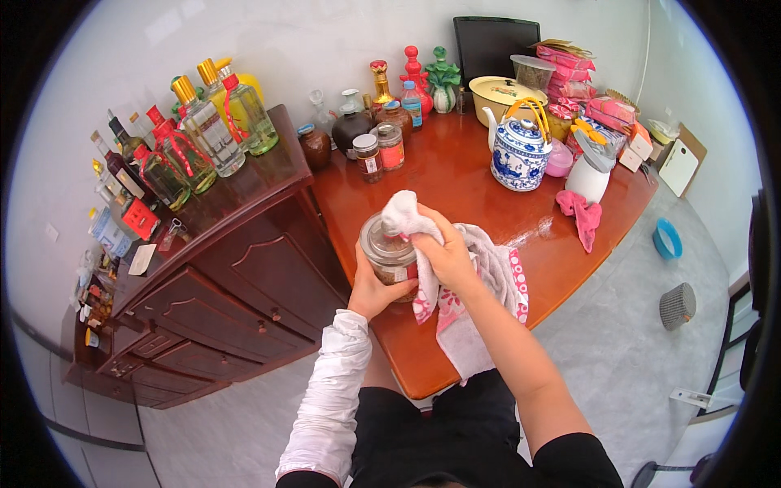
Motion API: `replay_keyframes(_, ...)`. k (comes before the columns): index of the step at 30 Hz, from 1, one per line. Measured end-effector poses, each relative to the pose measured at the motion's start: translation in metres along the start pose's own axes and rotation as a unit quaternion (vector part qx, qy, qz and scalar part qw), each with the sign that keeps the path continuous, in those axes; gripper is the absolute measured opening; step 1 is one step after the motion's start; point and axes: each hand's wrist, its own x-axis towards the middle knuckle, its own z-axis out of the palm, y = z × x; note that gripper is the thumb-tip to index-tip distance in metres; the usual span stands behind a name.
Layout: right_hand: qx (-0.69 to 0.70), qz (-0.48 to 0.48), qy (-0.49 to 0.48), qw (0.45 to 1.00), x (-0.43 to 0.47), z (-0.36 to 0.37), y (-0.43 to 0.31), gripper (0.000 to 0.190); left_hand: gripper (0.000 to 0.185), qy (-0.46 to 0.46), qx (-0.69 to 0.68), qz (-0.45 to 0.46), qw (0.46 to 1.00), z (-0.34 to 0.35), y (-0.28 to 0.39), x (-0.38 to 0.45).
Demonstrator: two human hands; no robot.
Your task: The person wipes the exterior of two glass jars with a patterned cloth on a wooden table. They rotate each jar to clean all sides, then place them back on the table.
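Note:
My left hand [373, 285] grips a round clear jar [389, 259] with a transparent lid and brown contents, near the left edge of the reddish wooden table [341, 210]. A white sleeve covers that forearm. Pinched in my right hand [446, 250] is a white and pink cloth [399, 207], its bunched end pressed against the jar's lid. The cloth's lower end hangs beside the jar. Under my right wrist, a larger pink-patterned towel [467, 344] lies crumpled on the table and droops over its front edge.
A blue-and-white porcelain teapot [520, 155] stands beyond the towel, near a white jug [589, 177] and a pink cloth [579, 213]. Two small lidded jars [368, 160] stand farther back. Glass bottles [210, 131] crowd the dark wooden cabinet [274, 177] at left.

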Motion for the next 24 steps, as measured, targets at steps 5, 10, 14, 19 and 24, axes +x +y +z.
replay_keyframes(5,0.042,0.015,0.086,0.995,0.005,0.001,0.025,0.047,0.103,0.008,0.001,0.013,1.000,-0.004,-0.011,0.004)
replay_keyframes(10,0.062,0.053,0.114,0.990,0.005,-0.017,0.080,0.054,0.103,0.032,-0.013,0.012,0.999,0.003,-0.017,0.003)
replay_keyframes(14,0.195,0.134,0.122,0.964,0.016,-0.023,0.076,0.048,0.107,0.060,0.008,0.020,0.998,0.015,-0.012,0.002)
replay_keyframes(19,0.309,0.124,0.098,0.938,0.009,0.014,0.016,0.048,0.106,0.130,0.012,0.030,0.991,0.021,-0.014,-0.004)
replay_keyframes(24,-0.017,-0.004,0.175,0.984,0.002,-0.007,0.074,0.055,0.100,0.143,0.051,0.054,0.987,0.038,-0.009,-0.001)
